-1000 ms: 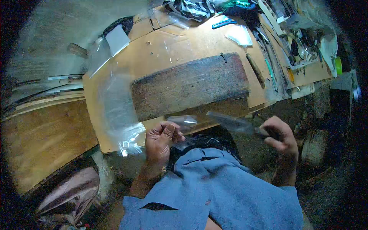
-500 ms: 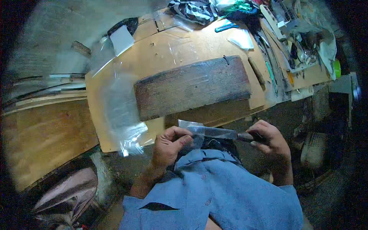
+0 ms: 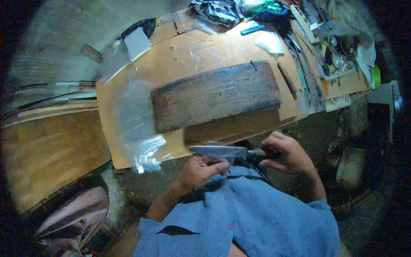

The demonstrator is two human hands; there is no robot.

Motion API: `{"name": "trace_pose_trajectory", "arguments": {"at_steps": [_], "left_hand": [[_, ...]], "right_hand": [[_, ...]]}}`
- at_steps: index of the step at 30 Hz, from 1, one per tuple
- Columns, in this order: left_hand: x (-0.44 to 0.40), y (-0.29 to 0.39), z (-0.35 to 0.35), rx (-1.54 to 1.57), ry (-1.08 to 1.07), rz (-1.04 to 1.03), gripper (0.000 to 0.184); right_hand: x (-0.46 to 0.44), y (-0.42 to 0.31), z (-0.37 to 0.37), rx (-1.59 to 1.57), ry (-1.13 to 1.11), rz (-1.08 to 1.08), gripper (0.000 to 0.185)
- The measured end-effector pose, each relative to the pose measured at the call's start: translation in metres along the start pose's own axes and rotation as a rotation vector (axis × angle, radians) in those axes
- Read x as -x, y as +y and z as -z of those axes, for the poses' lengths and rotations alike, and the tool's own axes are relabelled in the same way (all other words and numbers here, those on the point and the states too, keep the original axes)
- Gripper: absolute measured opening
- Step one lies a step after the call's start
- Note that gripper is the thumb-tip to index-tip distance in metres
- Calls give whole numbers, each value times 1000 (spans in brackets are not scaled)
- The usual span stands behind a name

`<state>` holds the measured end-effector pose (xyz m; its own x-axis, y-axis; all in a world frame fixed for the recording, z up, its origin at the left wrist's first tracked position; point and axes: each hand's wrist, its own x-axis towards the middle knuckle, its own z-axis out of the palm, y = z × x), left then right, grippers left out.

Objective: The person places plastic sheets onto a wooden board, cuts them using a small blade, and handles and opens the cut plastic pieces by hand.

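Note:
A knife (image 3: 218,151) lies level in front of my body, its blade pointing left. My right hand (image 3: 284,153) is closed around its dark handle. Just below the blade, my left hand (image 3: 203,172) pinches a piece of clear plastic, of which a pale edge (image 3: 214,143) shows behind the blade. Most of that plastic is hidden by the knife and my fingers. Beyond both hands, a worn dark wooden board (image 3: 216,96) rests on the tan tabletop (image 3: 177,58).
Clear plastic sheets (image 3: 137,115) spread over the table's left side. At the back sit a blue cutter (image 3: 253,30), a white sheet (image 3: 269,43) and a striped bag (image 3: 218,12). A wooden-handled tool (image 3: 287,79) lies right of the board, near cluttered tools.
The knife has moved left, and its blade now passes over my left hand and the plastic. My right hand followed it leftward. My left hand shifted right, holding the plastic.

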<state>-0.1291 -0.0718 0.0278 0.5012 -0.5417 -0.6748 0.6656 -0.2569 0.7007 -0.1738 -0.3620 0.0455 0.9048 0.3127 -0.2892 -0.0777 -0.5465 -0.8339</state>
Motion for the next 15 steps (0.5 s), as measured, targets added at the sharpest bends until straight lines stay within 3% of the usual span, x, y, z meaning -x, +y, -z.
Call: {"name": "trace_pose_trajectory", "arguments": {"at_steps": [2,3,6,7,9,10,12,14,15], "left_hand": [[1,-8,0,15,-67,36,13],[2,-8,3,15,-67,35,13],[7,-13,12,-28,-159,-66,12],[2,-17,14,47,-93,-102,11],[-1,-18,12,123,-28,-129,10],[-4,-14,7,208,25,-139,11],[-13,-14,-2,335,92,-185,11],[-20,-12,-8,383,123,-267,12],[-22,-12,-11,429,153,-342,12]], "right_hand": [[-4,15,-4,123,83,93,31],[-6,36,7,400,308,218,30],[-5,64,37,92,1023,-269,23],[-7,67,36,90,1018,-253,23],[0,81,21,-317,697,-102,40],[-3,89,2,-284,548,-73,49],[-11,84,-62,-265,371,-214,50],[-31,-7,-74,-1015,117,-299,43],[-36,-14,-90,-1060,115,-259,37]]}}
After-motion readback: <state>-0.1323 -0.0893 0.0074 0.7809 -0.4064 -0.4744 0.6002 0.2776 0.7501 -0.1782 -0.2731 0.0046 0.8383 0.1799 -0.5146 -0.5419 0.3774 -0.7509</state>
